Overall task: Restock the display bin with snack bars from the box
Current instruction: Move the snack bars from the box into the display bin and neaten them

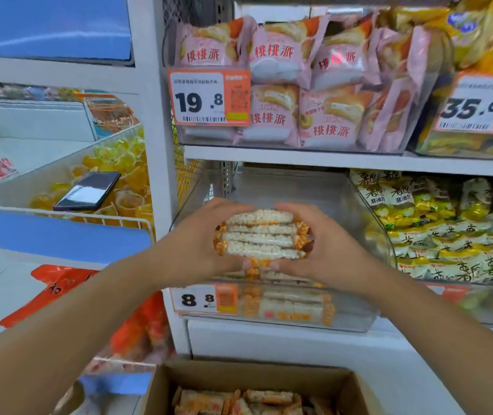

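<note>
I'm watching left hand (206, 235) and right hand (314, 241) clasp a stack of white-and-orange wrapped snack bars (261, 235) above the clear plastic display bin (356, 322), nearly bare, while the brown cardboard box (356, 393) at 6 o'clock holds plenty more.

Bars (261, 235) in my hands: white puffed-grain texture, clear wrap, orange-and-white dotted ends. Bin (356, 205) was clear plastic. Price tags (209, 97) were orange-bordered white, black digits. Box (257, 375) was plain brown. Packs (281, 52) above were pink with red characters. Phone (88, 191) was black, and the bags (440, 232) at right were yellow and white.
</note>
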